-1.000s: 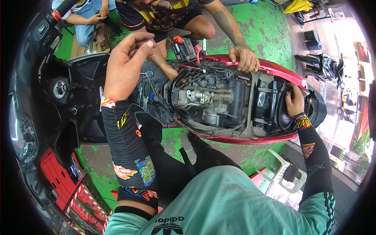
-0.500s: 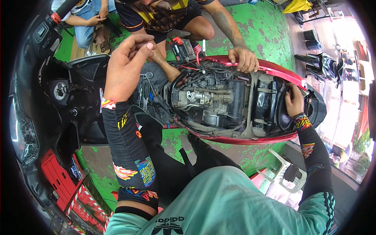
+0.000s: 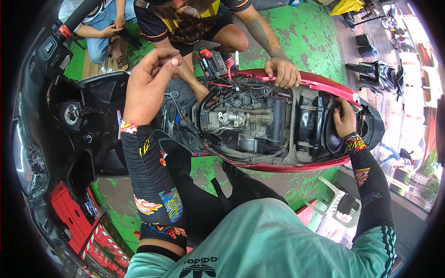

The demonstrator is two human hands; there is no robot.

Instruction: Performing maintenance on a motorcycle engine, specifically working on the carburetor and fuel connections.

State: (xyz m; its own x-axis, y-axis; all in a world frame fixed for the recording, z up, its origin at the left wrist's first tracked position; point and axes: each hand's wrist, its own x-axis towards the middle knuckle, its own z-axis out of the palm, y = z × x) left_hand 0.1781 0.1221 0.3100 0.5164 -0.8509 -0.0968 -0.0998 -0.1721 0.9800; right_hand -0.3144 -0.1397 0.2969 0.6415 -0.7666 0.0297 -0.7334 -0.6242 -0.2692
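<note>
scooter (image 3: 278, 120), stripped of its seat and covers, lies across the middle of the view on the green painted floor (image 3: 306, 37), its long axis running left to right with the handlebar (image 3: 55, 41) end at the left and the tail at the right. around it: a red tool tray (image 3: 69, 213) at lower left, a small black battery (image 3: 212, 62) with red wires just behind the open frame, a white plastic stool (image 3: 333, 208) at lower right, and a parked black scooter (image 3: 378, 74) well apart at upper right. a co-worker's hand (image 3: 283, 72) rests on the far red body rail, and that person's other forearm reaches down beside the exposed engine (image 3: 236, 120). the left hand (image 3: 148, 81) hovers above the footboard area, fingers pinched together, whether on anything i cannot tell. the right hand (image 3: 344, 118) grips the rear end of the frame, fingers closed around its edge by the tail.
</note>
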